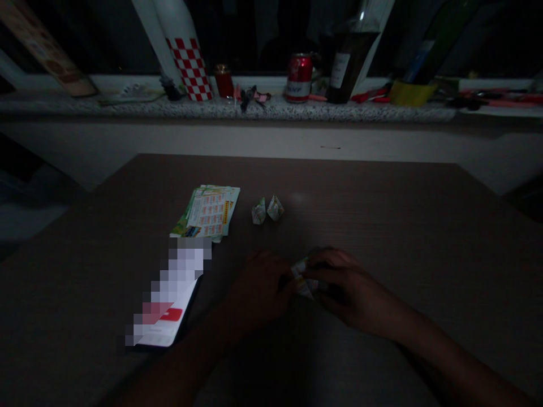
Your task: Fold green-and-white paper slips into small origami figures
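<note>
Between my hands, low over the table, is a small piece of folded printed paper, white with coloured print. My left hand closes on its left side, thumb and fingers at the paper's edge. From the right, my right hand grips it with fingers bent over the top and thumb below. Parts of the paper are hidden under my fingers. Beyond my hands stand two small folded paper shapes, a left one and a right one, side by side. A stack of printed paper cards lies to their left.
A lit phone lies left of my left forearm on the dark wooden table. On the granite windowsill behind stand a checkered bottle, a red can, a small jar and a dark bottle. The room is dim.
</note>
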The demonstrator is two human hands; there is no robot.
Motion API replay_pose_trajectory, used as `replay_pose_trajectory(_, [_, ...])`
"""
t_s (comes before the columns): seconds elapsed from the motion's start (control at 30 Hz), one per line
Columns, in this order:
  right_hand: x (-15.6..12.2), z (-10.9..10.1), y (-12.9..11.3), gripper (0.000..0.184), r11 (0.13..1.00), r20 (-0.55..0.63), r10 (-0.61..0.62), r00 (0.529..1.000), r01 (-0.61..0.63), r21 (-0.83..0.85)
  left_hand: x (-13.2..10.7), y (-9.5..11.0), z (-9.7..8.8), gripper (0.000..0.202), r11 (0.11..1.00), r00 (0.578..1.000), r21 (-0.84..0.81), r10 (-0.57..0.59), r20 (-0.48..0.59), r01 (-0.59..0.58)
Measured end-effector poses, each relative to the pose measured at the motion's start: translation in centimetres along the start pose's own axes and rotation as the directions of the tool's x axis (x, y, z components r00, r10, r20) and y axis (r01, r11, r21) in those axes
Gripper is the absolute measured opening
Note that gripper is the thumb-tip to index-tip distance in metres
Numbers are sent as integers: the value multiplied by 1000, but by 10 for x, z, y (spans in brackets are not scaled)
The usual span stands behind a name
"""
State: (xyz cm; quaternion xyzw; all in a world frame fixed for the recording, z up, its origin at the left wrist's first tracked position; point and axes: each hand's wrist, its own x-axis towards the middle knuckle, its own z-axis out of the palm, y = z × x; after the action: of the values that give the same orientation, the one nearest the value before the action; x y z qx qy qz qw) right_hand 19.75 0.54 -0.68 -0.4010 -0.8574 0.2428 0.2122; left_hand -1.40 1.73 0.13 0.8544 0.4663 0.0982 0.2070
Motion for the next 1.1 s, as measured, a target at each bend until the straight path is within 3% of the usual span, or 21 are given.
replay_pose_trajectory(0.13, [2, 0, 1, 30, 999, -6, 13, 1000, -13, 43, 2, 5, 2, 18, 998, 998, 22, -60, 0, 60])
replay_pose_trajectory(0.4, [4, 9, 3, 16, 998, -78, 55, 995, -52, 46, 5, 8, 7, 19, 993, 997, 91, -70, -26, 72])
replay_pose_trajectory(1.1, [0, 4, -2, 36, 999, -10, 13, 1000, -13, -32, 11, 13, 4, 18, 991, 993, 61, -116, -6, 116])
